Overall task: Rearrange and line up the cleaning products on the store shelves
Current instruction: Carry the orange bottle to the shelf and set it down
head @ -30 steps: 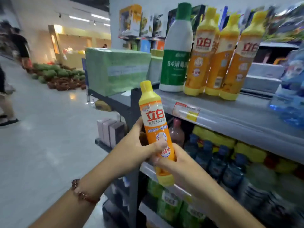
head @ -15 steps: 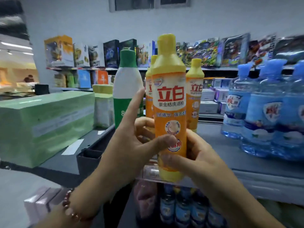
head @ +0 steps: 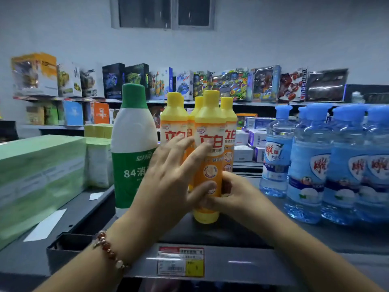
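Note:
An orange dish-soap bottle (head: 208,159) with a yellow cap stands upright on the grey shelf (head: 242,232), in front of three matching orange bottles (head: 173,121). My right hand (head: 233,194) grips its lower part from the right. My left hand (head: 168,178) lies against its left side with straight, spread fingers, thumb across the front near the base. A tall white and green disinfectant bottle (head: 132,148) stands just left of the group.
Several blue water bottles (head: 311,163) stand close on the right. Green wrapped packs (head: 37,175) and a white pack (head: 99,163) fill the left. A price tag (head: 181,261) sits on the shelf's front edge. Toy boxes (head: 160,83) line the far shelf.
The orange bottle went from held low at a lower shelf up to the top shelf and now stands on it. My left hand's fingers have straightened.

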Motion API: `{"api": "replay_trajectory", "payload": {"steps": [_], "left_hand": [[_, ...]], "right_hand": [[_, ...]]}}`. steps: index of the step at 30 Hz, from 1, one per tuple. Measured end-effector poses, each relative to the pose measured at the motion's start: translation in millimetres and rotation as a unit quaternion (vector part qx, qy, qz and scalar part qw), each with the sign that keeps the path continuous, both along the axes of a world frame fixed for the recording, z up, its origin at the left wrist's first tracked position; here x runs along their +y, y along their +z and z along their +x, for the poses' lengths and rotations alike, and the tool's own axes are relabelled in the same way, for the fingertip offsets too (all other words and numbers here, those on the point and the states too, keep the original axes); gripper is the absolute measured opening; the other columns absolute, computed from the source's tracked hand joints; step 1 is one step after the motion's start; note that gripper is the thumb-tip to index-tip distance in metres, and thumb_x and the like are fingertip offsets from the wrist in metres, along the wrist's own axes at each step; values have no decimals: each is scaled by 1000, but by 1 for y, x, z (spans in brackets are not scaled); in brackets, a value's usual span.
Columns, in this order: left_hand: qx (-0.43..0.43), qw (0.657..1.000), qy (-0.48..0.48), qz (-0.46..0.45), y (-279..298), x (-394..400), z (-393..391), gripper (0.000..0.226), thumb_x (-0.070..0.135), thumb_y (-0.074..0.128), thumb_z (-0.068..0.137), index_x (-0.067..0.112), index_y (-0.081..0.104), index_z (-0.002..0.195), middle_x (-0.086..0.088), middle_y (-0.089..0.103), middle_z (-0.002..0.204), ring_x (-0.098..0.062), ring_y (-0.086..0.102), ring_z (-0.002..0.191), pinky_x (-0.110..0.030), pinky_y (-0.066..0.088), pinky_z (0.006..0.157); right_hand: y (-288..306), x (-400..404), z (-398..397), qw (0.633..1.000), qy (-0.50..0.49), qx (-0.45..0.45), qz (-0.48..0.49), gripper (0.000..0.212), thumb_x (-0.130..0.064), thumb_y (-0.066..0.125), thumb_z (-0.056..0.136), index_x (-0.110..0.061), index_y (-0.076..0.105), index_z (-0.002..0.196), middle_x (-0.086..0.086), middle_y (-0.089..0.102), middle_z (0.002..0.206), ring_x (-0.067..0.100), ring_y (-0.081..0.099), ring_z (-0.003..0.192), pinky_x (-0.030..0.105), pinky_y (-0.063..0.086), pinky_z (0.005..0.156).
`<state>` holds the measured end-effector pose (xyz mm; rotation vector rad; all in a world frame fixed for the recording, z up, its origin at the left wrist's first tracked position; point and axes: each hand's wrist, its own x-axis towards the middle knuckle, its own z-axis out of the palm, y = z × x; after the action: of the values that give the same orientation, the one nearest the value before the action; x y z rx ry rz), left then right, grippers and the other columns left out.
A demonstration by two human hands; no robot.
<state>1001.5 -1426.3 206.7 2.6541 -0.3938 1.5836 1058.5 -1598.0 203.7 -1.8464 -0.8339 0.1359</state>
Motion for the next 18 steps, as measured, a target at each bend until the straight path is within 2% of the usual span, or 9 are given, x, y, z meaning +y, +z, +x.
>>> {"api": "replay_trajectory", "payload": {"steps": [5, 10, 14, 18], "left_hand": [[17, 997, 61, 35, -3, 0, 4, 71, 54, 50, 87, 26, 32, 151, -19, 42, 153, -38, 31, 145, -50, 14, 120], [39, 995, 80, 49, -8, 5, 6, 69, 52, 47, 89, 27, 32, 151, -16, 36, 158, -36, 26, 149, -57, 25, 118], [80, 991, 99, 51, -8, 4, -1, 71, 53, 43, 90, 27, 28, 155, -15, 32, 160, -34, 21, 151, -53, 21, 120], [138, 980, 127, 65, -1, -5, -15, 73, 54, 51, 85, 21, 43, 149, -17, 36, 158, -39, 33, 146, -59, 34, 112]], "right_hand": [[-4, 14, 9, 996, -70, -50, -3, 48, -25, 84, 74, -30, 59, 116, -11, 72, 107, 6, 67, 102, 34, 56, 93], [-8, 17, 9, 992, -90, -84, -2, 51, -27, 81, 80, -37, 54, 121, -12, 69, 113, 6, 66, 106, 38, 56, 95], [-7, 17, 4, 990, -101, -99, -26, 54, -25, 79, 83, -37, 50, 128, -11, 67, 122, 8, 62, 115, 40, 54, 99], [0, 14, -9, 981, -129, -120, -77, 56, -32, 77, 83, -40, 48, 129, -11, 65, 125, 12, 62, 117, 43, 53, 100]]}}
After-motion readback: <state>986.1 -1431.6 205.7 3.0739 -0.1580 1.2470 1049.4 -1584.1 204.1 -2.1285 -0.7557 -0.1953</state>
